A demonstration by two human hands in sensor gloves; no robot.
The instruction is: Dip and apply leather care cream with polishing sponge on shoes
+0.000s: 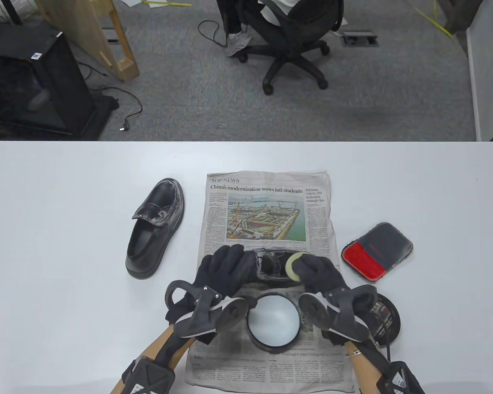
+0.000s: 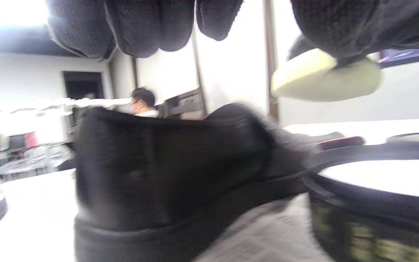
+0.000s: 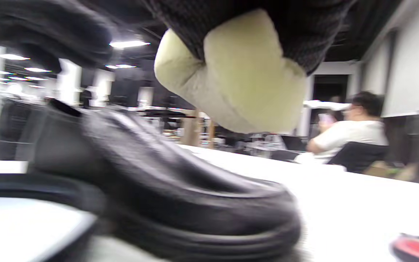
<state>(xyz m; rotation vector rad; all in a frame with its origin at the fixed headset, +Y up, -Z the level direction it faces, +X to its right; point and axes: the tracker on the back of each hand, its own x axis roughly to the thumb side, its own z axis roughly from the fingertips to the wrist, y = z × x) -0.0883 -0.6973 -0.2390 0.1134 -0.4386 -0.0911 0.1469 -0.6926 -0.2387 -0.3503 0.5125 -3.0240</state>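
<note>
A black leather shoe [image 1: 271, 266] lies across the newspaper [image 1: 267, 205], toe to the right. My left hand [image 1: 226, 266] is over its heel end. In the left wrist view its fingers [image 2: 147, 25] hang just above the shoe [image 2: 166, 171] with a gap. My right hand [image 1: 316, 273] grips a pale yellow sponge [image 1: 291, 264] over the toe. In the right wrist view the sponge [image 3: 238, 80] hovers a little above the shoe [image 3: 166, 189]. The open tin of white cream [image 1: 273, 320] stands right in front of the shoe, between my wrists.
A second black shoe [image 1: 156, 227], smeared with cream, lies left of the newspaper. A red and grey cloth [image 1: 377, 251] lies to the right. The tin's lid [image 1: 384, 320] sits under my right wrist. Beyond the table's far edge stands an office chair [image 1: 291, 45].
</note>
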